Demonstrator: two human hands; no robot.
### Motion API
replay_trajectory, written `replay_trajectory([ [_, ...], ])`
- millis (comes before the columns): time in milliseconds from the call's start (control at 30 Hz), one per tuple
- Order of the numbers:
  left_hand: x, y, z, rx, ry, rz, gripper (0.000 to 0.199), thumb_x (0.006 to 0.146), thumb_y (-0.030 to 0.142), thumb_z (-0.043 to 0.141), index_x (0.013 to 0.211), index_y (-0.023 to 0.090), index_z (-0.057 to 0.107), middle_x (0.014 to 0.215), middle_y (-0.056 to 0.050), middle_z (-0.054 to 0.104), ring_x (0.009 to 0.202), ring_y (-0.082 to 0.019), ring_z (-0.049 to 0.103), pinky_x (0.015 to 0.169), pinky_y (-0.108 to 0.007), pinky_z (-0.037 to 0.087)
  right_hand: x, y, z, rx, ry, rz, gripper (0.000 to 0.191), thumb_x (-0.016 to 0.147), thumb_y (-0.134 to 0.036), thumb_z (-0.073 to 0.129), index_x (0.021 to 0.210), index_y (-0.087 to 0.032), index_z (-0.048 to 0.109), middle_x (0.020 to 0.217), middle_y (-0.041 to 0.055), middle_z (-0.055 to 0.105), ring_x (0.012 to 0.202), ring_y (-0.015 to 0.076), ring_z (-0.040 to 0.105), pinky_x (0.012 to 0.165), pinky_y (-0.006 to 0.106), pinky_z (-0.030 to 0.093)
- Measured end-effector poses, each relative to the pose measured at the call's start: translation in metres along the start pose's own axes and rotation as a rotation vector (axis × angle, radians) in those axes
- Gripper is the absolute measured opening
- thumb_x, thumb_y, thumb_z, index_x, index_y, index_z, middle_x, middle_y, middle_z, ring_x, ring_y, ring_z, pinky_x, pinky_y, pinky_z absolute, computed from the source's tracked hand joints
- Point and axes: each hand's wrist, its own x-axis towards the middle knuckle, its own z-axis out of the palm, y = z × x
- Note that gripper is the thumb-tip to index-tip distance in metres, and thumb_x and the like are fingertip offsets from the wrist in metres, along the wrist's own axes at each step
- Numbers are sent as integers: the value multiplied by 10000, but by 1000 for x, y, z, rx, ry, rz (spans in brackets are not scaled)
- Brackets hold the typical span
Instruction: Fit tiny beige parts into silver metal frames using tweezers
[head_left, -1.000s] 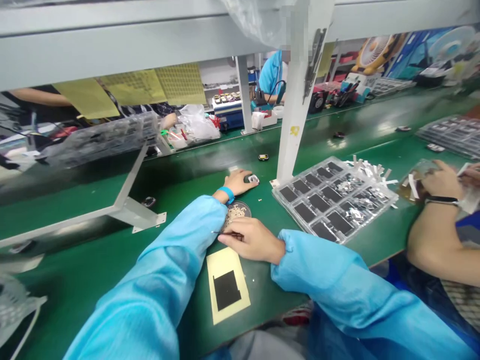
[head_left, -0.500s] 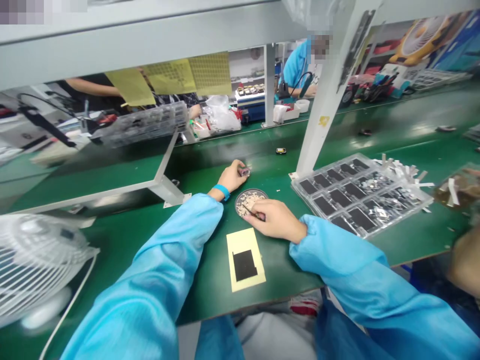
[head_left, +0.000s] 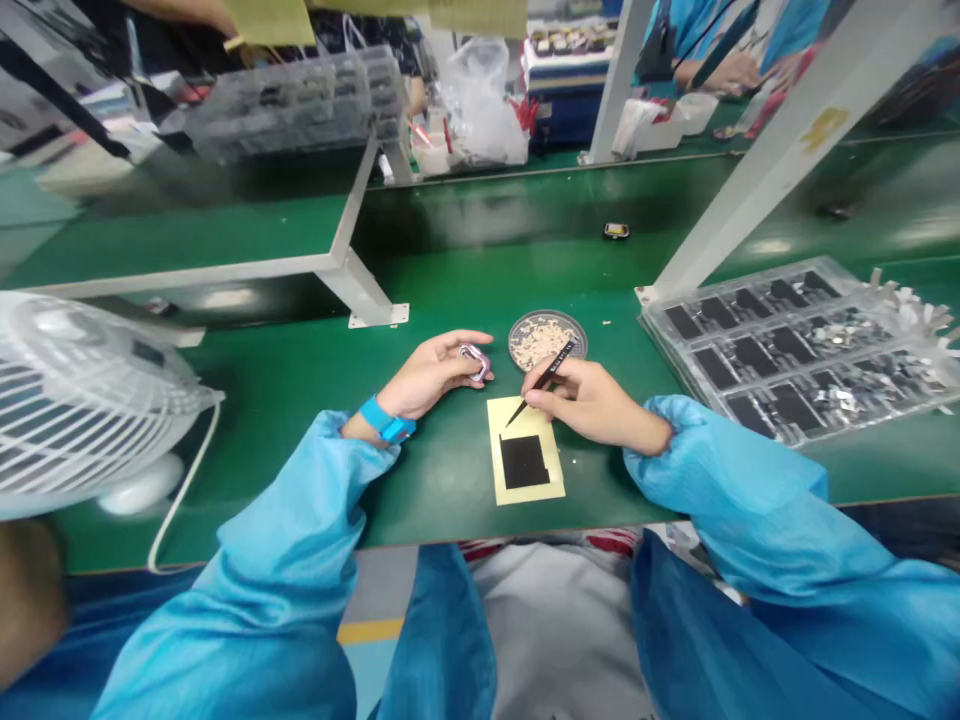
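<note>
My left hand (head_left: 442,370) is closed around a small pinkish watch-like case (head_left: 474,362), held just above the bench. Between the thumb and fingers of my right hand (head_left: 589,400) are black tweezers (head_left: 541,382), slanting down to the left. Their tip is over the upper part of a pale yellow sheet (head_left: 529,492), which carries a black rectangular piece (head_left: 524,462). Behind my right hand stands a round dish (head_left: 512,345) holding many small beige bits (head_left: 544,336).
To the right lies a clear compartment tray (head_left: 675,370) with black flat pieces and small metal parts. A white fan (head_left: 97,410) stands at left. A metal post (head_left: 757,190) and shelf leg (head_left: 364,290) rise behind. Farther back sits another small device (head_left: 616,231).
My left hand has drawn back toward me with the small case. My right hand with the tweezers has moved from the dish to the yellow sheet. The camera view has tilted down.
</note>
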Motion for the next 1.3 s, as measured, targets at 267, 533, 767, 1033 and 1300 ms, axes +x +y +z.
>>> replay_trajectory([
  [267,-6,-5,4,212,-112,-52,179,785,280,739,870,148,653,750,-59,717,571,-144,682,384,-175,465,-5,16,10,-253,-12,-40,221,938,-392,689,1014,-185,695,929,40,712,719,121,646,595,226,531],
  [533,-15,-17,15,486,-140,-11,178,771,213,699,938,171,653,784,-37,724,649,-170,717,437,-199,522,-5,12,9,-212,-36,-71,178,930,-347,698,995,-182,695,917,41,726,758,137,682,642,242,568],
  [767,-14,-21,13,499,-147,14,150,823,203,659,936,192,562,714,-25,742,637,-171,726,433,-171,452,-5,10,9,-211,-48,-83,154,923,-321,705,976,-176,698,892,41,740,754,138,698,659,246,582],
  [1033,-15,-23,13,527,-134,59,152,815,187,671,939,189,583,755,-29,776,667,-160,740,516,-183,482,-4,6,8,-120,-48,-29,214,928,-382,712,948,-172,680,886,52,745,769,154,725,675,269,615],
  [1300,-13,-19,19,337,-32,71,326,839,255,713,1145,144,686,846,-57,794,705,-159,738,607,-230,543,-5,-4,-2,17,187,-188,209,921,-376,743,962,-192,652,912,56,747,733,146,732,700,291,636],
])
